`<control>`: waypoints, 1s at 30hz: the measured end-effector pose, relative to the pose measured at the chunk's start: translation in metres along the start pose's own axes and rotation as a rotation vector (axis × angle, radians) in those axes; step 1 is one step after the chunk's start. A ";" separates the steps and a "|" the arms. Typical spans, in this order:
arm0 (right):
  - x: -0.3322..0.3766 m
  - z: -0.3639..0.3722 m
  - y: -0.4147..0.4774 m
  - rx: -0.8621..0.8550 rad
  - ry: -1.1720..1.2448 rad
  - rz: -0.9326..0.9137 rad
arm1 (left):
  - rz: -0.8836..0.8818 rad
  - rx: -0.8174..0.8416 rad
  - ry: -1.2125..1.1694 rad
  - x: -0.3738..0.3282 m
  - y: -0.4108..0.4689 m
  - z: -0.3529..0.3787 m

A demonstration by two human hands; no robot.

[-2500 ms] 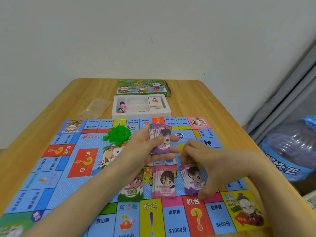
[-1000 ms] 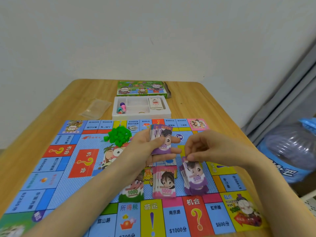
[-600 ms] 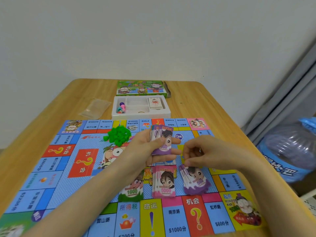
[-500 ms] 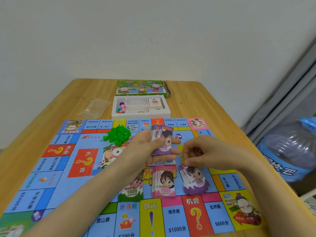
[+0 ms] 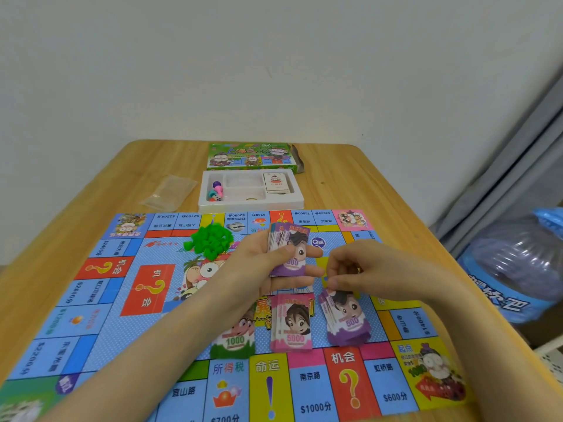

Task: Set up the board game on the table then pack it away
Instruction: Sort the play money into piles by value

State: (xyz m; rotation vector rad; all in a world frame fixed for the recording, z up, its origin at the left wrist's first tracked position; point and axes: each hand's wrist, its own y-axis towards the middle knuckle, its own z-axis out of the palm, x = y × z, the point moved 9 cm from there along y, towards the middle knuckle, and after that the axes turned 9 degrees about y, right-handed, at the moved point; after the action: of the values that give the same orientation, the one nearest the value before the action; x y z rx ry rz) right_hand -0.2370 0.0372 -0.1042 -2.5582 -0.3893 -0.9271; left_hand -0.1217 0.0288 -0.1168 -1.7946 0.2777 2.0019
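Nearby: green houses [image 5: 210,242] beside left hand [image 5: 256,269] gripping notes [image 5: 291,257]; tray [image 5: 249,206], box [image 5: 249,155] behind.

A plain off-white wall [image 5: 274,71] fills the upper half of the view, evenly lit and bare but for a few faint marks. In front of it is a light wooden tabletop [image 5: 350,184] with rounded far corners. To the right hang grey curtain folds [image 5: 511,166]. Below them sits a large clear water jug [image 5: 518,263] with blue wrapping and white lettering, cut off by the frame edge.
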 end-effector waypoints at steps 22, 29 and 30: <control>0.003 -0.005 -0.006 0.014 -0.054 -0.048 | -0.004 -0.009 0.002 -0.002 -0.001 -0.001; 0.000 0.021 -0.020 0.313 -0.137 0.023 | -0.004 0.001 -0.003 -0.003 -0.002 -0.001; 0.001 0.021 -0.021 0.320 -0.150 0.019 | -0.003 0.002 -0.003 -0.003 -0.002 -0.002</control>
State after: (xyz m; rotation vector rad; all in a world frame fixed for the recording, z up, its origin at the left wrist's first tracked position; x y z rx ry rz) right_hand -0.2325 0.0650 -0.1132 -2.3361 -0.5113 -0.6111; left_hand -0.1194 0.0291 -0.1143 -1.7899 0.2751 2.0014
